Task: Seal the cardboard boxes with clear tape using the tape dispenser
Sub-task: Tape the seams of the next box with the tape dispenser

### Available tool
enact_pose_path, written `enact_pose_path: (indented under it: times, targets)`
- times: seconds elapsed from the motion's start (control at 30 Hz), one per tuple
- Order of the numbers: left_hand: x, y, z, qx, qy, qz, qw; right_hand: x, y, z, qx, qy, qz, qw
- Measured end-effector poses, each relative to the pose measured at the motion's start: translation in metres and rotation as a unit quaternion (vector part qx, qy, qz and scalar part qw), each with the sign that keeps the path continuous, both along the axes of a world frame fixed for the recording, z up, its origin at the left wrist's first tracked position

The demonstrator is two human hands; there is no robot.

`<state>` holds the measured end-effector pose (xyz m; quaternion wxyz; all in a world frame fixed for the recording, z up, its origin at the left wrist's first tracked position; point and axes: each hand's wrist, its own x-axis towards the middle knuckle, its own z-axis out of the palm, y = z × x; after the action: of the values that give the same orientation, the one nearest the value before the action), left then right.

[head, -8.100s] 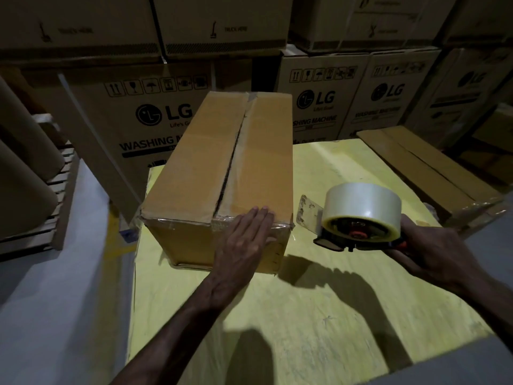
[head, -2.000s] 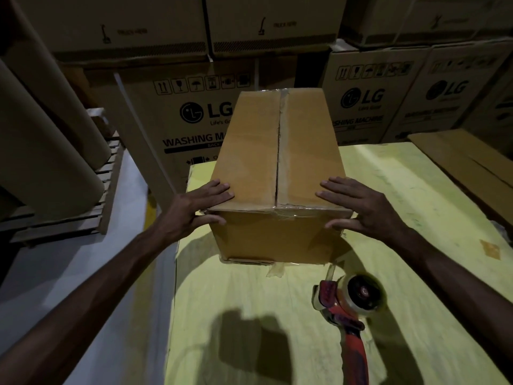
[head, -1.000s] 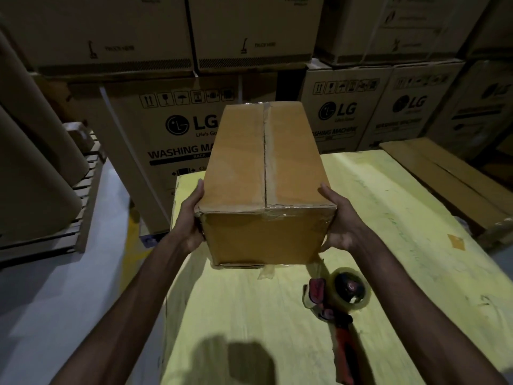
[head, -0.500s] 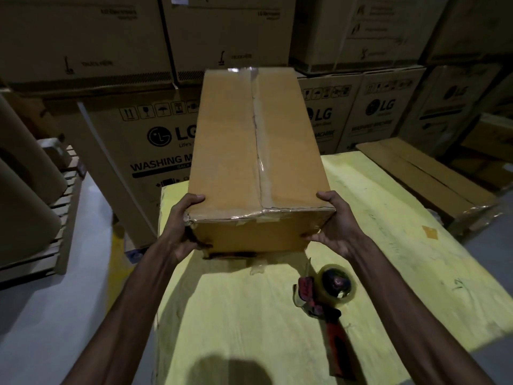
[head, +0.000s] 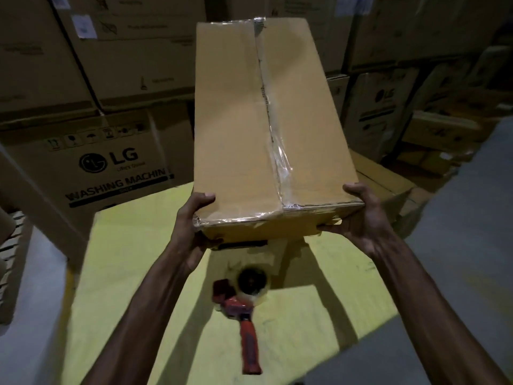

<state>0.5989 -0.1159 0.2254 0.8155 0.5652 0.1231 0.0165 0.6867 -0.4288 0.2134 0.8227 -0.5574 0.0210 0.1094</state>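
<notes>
Both hands hold one cardboard box (head: 263,120) by its near corners: the left hand (head: 191,232) curls round the left corner with its thumb on the top face and its fingers underneath, and the right hand (head: 358,223) grips the right corner the same way. At far left a large printed carton (head: 111,162) marked LG and WASHING MACHINE stands under more stacked cartons. In front of it lies the yellow table (head: 133,259), and the box's near end is raised above it. The box is closed, its two top flaps meeting along a centre seam covered by a wrinkled strip of clear tape (head: 280,162), with more tape shining along the near edge; what is inside cannot be seen. Below the box the tape dispenser (head: 244,301) lies on the table between the forearms, touched by neither hand, red handle toward the camera and a tape roll (head: 254,284) seated in it. To the right, closed LG cartons (head: 374,107) are stacked in dim light
</notes>
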Motion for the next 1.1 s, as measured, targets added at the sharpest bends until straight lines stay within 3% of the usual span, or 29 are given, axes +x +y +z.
enact_pose_path:
  times: [0.3, 0.63, 0.77, 1.1]
  targets:
    - [0.039, -0.249, 0.001, -0.008, 0.001, -0.061, 0.998, -0.005, -0.247, 0.005, 0.006, 0.006, -0.092, 0.996]
    - [0.114, -0.429, -0.025, 0.037, 0.014, -0.152, 0.988, 0.012, -0.432, -0.027, 0.011, 0.051, -0.210, 0.976]
    - [0.168, -0.487, -0.047, 0.019, 0.056, -0.175, 0.983, 0.047, -0.491, -0.035, 0.012, 0.060, -0.216, 0.974]
    - [0.347, -0.631, -0.067, -0.052, 0.050, -0.184, 0.980, 0.219, -0.632, -0.024, -0.019, 0.096, -0.203, 0.974]
